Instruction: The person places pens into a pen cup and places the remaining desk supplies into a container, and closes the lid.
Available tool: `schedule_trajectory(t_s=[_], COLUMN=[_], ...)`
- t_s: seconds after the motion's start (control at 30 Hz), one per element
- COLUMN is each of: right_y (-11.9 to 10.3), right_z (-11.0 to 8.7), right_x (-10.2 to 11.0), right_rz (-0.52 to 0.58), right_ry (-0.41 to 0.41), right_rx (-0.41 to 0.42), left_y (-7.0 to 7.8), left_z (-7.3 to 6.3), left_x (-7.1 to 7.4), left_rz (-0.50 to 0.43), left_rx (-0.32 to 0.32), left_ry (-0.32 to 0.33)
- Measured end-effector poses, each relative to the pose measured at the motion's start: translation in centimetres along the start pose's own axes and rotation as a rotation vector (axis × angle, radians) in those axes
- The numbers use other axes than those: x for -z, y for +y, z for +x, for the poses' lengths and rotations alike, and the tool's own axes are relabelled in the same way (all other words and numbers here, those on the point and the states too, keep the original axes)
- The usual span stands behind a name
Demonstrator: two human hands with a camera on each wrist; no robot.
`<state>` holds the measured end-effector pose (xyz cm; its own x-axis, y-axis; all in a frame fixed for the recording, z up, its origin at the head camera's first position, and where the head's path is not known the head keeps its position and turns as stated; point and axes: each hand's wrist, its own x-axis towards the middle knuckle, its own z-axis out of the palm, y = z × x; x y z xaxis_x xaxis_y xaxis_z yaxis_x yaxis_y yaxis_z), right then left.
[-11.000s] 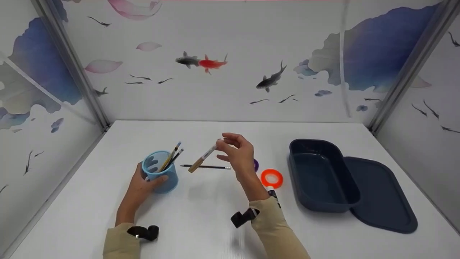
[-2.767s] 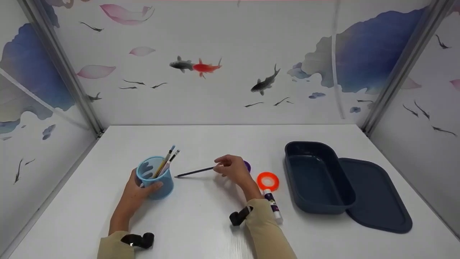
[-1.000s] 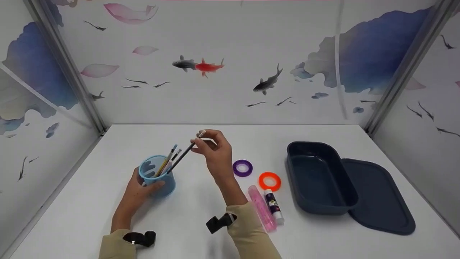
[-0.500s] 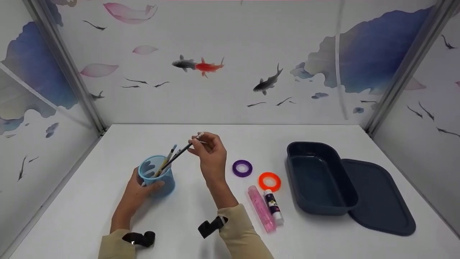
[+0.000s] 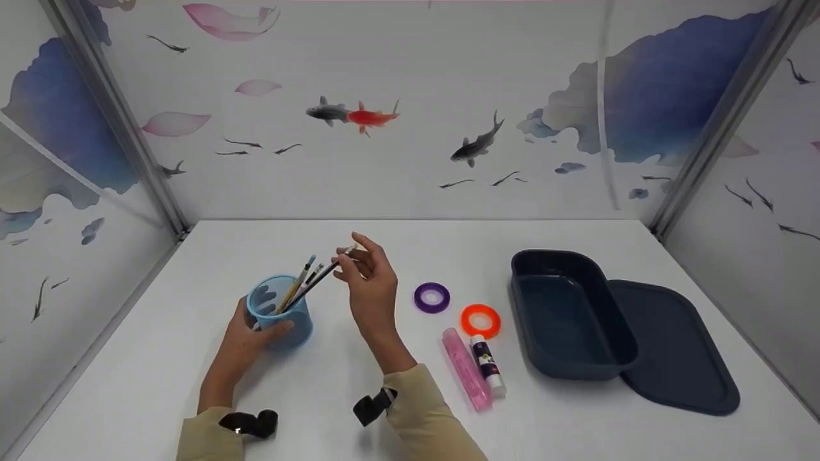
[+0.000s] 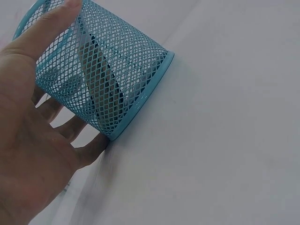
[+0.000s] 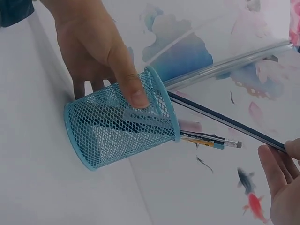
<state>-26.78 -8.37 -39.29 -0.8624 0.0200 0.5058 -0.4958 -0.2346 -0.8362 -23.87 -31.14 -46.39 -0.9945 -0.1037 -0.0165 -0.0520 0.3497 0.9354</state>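
My left hand (image 5: 246, 339) grips a light-blue mesh pen cup (image 5: 298, 330), thumb on the near side and fingers around the far side. The left wrist view shows the cup's mesh wall (image 6: 126, 51) and base rim, with dark shapes visible through it. Between thumb and fingers, my right hand (image 5: 371, 288) pinches a dark pencil (image 5: 320, 276) near its pale upper end. It slants down over the rim, its lower end inside the cup. Several other pens and pencils lean in there, including a pencil (image 7: 233, 144) with an eraser.
Right of the hands lie a purple tape roll (image 5: 418, 298), an orange tape roll (image 5: 468, 321), a pink tube-like item (image 5: 466, 370) and a glue stick (image 5: 488, 366). Farther right, a dark-blue box (image 5: 564, 368) stands beside its lid (image 5: 679, 346). Printed walls enclose the table.
Earlier my right hand held a brown-and-white marker, then took the dark pencil off the table. Over the last second it moved left and slightly down, bringing the pencil farther into the cup.
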Motion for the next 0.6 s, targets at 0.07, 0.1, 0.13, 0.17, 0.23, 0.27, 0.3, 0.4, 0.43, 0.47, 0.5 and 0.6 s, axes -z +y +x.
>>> schedule_trajectory(t_s=[0.07,0.1,0.13,0.17,0.23,0.27,0.3,0.4,0.43,0.47,0.5,0.6], right_y=[-0.03,-0.04,-0.04,-0.03,0.0,0.07,0.12,0.3,0.38,0.45,0.48,0.61], right_z=[-0.1,-0.15,-0.21,-0.27,-0.42,-0.5,-0.58,-0.82,-0.88,-0.94,-0.98,-1.0], right_x=[-0.1,-0.15,-0.2,-0.27,-0.43,-0.5,-0.59,-0.83,-0.89,-0.94,-0.98,-0.98], right_rz=[-0.029,-0.043,-0.056,-0.072,-0.102,-0.115,-0.127,-0.165,-0.179,-0.191,-0.203,-0.231], right_ry=[0.0,-0.001,-0.005,-0.009,-0.021,-0.029,-0.038,-0.064,-0.071,-0.078,-0.083,-0.097], right_rx=[0.016,0.023,0.029,0.033,0.039,0.041,0.044,0.051,0.055,0.057,0.059,0.052], left_y=[-0.04,-0.04,-0.06,-0.06,-0.07,-0.08,-0.08,-0.11,-0.11,-0.11,-0.08,-0.02], left_z=[-0.01,0.01,0.03,0.05,0.09,0.09,0.09,0.04,0.02,0.0,-0.01,0.01], left_x=[0.04,0.05,0.05,0.06,0.07,0.06,0.07,0.1,0.11,0.11,0.09,-0.02], left_rz=[0.0,0.002,0.004,0.005,0.012,0.012,0.009,0.01,0.009,0.012,0.015,0.017], left_rx=[0.003,0.005,0.007,0.01,0.015,0.016,0.014,0.007,0.003,0.001,-0.001,-0.013], left_ry=[-0.001,-0.001,-0.003,-0.003,-0.003,-0.003,-0.002,0.001,0.002,0.002,0.004,0.005])
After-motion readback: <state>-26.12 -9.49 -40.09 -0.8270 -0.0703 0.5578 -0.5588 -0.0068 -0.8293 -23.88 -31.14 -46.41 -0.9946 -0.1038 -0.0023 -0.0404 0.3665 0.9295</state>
